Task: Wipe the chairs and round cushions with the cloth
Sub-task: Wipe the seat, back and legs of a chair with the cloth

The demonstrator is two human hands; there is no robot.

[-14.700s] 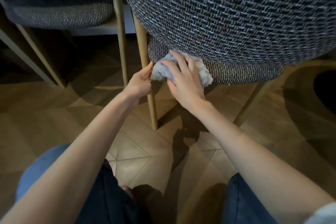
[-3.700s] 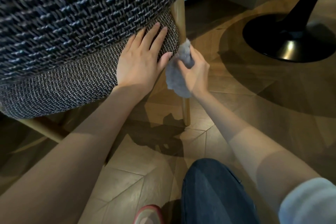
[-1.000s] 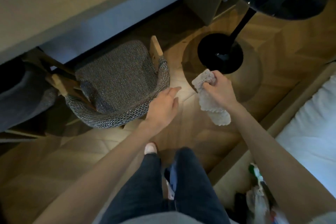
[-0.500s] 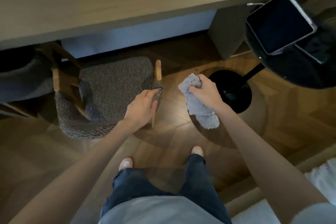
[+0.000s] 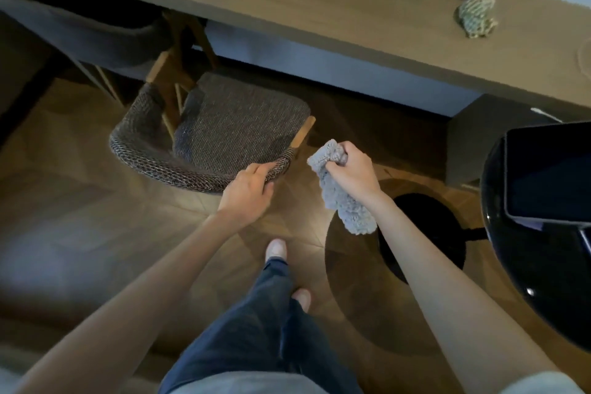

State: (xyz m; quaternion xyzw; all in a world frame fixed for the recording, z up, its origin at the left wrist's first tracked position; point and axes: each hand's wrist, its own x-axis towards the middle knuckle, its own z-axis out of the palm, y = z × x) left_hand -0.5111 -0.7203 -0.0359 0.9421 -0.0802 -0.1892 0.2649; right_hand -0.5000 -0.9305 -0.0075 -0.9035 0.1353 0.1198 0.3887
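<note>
So L hand (image 5: 248,192) grips chair (image 5: 230,134) edge, cloth (image 5: 345,205) beside.

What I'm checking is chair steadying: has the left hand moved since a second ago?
Yes. The left hand went from beside the chair onto its rim's right end, which it now grips.

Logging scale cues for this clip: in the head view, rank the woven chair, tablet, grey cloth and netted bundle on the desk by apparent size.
1. woven chair
2. tablet, though cut off by the frame and nearer the camera
3. grey cloth
4. netted bundle, farthest away
</note>
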